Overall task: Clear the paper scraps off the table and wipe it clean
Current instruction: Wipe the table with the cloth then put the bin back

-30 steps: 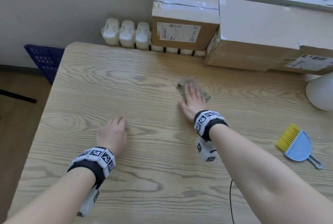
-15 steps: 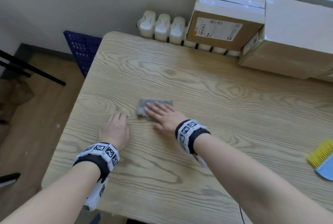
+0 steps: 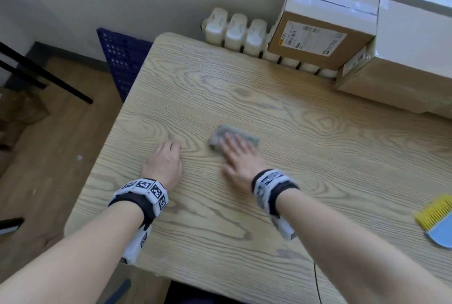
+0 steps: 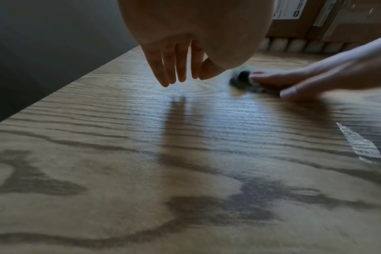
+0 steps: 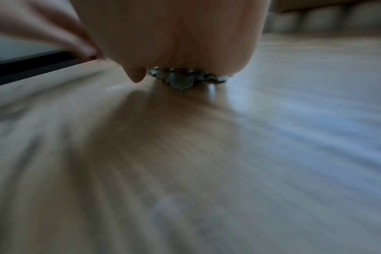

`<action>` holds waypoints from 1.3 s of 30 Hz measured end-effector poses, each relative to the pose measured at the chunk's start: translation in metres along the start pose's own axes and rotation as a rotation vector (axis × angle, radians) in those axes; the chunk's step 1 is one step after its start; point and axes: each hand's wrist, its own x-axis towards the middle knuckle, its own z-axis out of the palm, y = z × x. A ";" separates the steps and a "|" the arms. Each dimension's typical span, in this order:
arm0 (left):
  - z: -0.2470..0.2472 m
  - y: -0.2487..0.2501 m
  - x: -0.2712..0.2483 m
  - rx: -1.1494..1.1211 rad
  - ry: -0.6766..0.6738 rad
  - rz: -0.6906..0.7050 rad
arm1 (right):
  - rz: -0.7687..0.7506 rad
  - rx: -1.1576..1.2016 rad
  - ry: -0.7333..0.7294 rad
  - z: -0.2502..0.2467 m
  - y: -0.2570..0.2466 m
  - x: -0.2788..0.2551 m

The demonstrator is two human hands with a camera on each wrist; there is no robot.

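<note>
While the right hand (image 3: 238,157) is laid flat with straight fingers on a grey-green cloth (image 3: 231,136), the cloth is pressed against the wooden table (image 3: 318,147) near its middle-left. The left hand (image 3: 163,164) is rested just beside it on the tabletop, fingers relaxed and hanging down, nothing held. A yellow-bristled brush with a blue dustpan (image 3: 437,221) is seen at the right edge. Two cardboard boxes (image 3: 322,24) are stacked at the far side.
</note>
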 end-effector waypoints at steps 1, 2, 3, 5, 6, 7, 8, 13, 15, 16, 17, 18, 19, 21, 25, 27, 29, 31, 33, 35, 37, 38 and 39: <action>-0.001 -0.001 0.000 -0.002 0.006 0.008 | -0.119 -0.053 -0.055 0.010 -0.019 -0.001; -0.003 -0.002 0.000 -0.004 0.011 0.016 | -0.236 -0.121 -0.112 0.022 -0.036 -0.004; -0.004 -0.002 0.000 -0.009 0.016 0.021 | -0.340 -0.191 -0.154 0.033 -0.047 -0.009; -0.005 -0.003 0.000 -0.006 0.018 0.036 | -0.480 -0.253 -0.200 0.043 -0.053 -0.013; -0.005 -0.004 0.000 0.002 0.016 0.043 | -0.519 -0.254 -0.215 0.041 -0.049 -0.012; -0.005 -0.004 0.001 0.008 0.014 0.049 | -0.533 -0.259 -0.220 0.034 -0.043 -0.007; -0.006 -0.003 0.001 0.012 0.007 0.055 | -0.513 -0.263 -0.208 0.024 -0.033 -0.002; 0.006 0.001 0.003 0.029 -0.025 0.095 | 0.119 0.024 0.106 -0.027 0.060 0.004; 0.012 0.005 0.004 0.050 -0.037 0.115 | 0.365 0.116 0.183 -0.038 0.104 -0.007; 0.014 0.008 0.005 0.062 -0.041 0.127 | 0.460 0.146 0.202 -0.041 0.123 -0.012; 0.016 0.010 0.006 0.066 -0.046 0.140 | 0.530 0.173 0.205 -0.043 0.136 -0.016; 0.017 0.012 0.008 0.067 -0.054 0.152 | 0.575 0.195 0.201 -0.044 0.143 -0.019; 0.018 0.015 0.010 0.069 -0.055 0.165 | 0.604 0.210 0.192 -0.044 0.145 -0.019; 0.016 0.018 0.015 0.065 -0.070 0.187 | 0.636 0.210 0.192 -0.044 0.137 -0.014; 0.012 0.021 0.027 0.087 -0.071 0.208 | 0.379 0.120 0.199 -0.047 0.088 0.021; 0.011 0.022 0.031 0.089 -0.057 0.220 | 0.169 0.080 0.145 -0.048 0.053 0.046; 0.011 0.025 0.034 0.103 -0.046 0.244 | 0.061 0.058 0.106 -0.049 0.029 0.063; 0.012 0.030 0.038 0.118 -0.039 0.274 | 0.044 0.080 0.125 -0.051 0.029 0.069; 0.012 0.037 0.042 0.137 -0.046 0.303 | 0.127 0.117 0.173 -0.054 0.056 0.060; 0.014 0.048 0.050 0.167 -0.071 0.337 | 0.282 0.170 0.245 -0.054 0.100 0.037; 0.016 0.057 0.055 0.173 -0.087 0.360 | 0.433 0.212 0.303 -0.048 0.146 0.006; 0.019 0.064 0.057 0.168 -0.094 0.379 | 0.527 0.238 0.328 -0.042 0.169 -0.013; 0.021 0.071 0.059 0.162 -0.093 0.399 | 0.627 0.267 0.352 -0.035 0.190 -0.034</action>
